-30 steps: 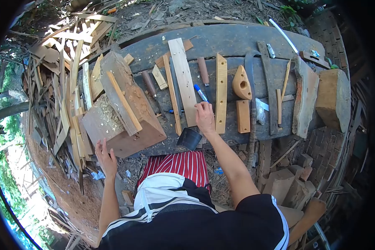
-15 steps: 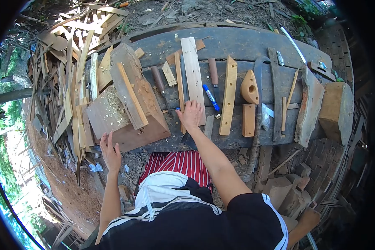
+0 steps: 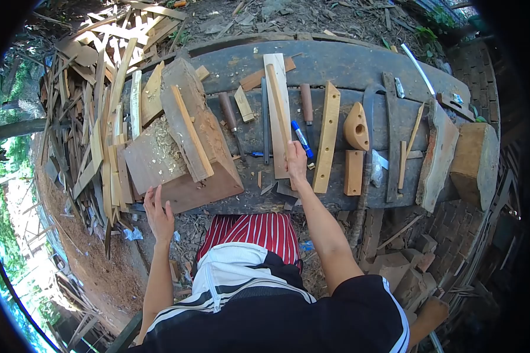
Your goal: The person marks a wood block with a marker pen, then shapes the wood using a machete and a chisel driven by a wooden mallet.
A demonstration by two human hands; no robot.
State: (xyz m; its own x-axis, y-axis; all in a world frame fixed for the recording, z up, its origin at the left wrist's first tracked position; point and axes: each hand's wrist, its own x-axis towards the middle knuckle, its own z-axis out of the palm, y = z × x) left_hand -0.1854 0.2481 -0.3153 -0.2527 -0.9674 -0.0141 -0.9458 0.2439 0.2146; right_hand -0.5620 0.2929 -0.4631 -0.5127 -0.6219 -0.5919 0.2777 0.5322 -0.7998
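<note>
My right hand (image 3: pixel 296 165) is closed around the lower end of a thin wooden strip (image 3: pixel 278 100), which slants across a pale flat board (image 3: pixel 277 138). Just right of that hand lies a blue marker (image 3: pixel 301 136). A dark narrow metal bar (image 3: pixel 265 120) lies along the board's left side. My left hand (image 3: pixel 159 213), fingers apart, is at the near edge of a big wooden block (image 3: pixel 215 179) and grips nothing. On this block rest shavings and another piece with a thin strip (image 3: pixel 192 132) on it.
Two wooden-handled tools (image 3: pixel 227 112) lie among the pieces on the dark bench (image 3: pixel 347 53). To the right are a drilled curved bar (image 3: pixel 326 138), a shaped piece with a hole (image 3: pixel 355 126) and a small block (image 3: pixel 353 172). Scrap wood (image 3: pixel 94 129) is heaped at left.
My right hand has taken hold of the thin strip left of the board and moved it right, over the board. My left hand stays at the block's edge.
</note>
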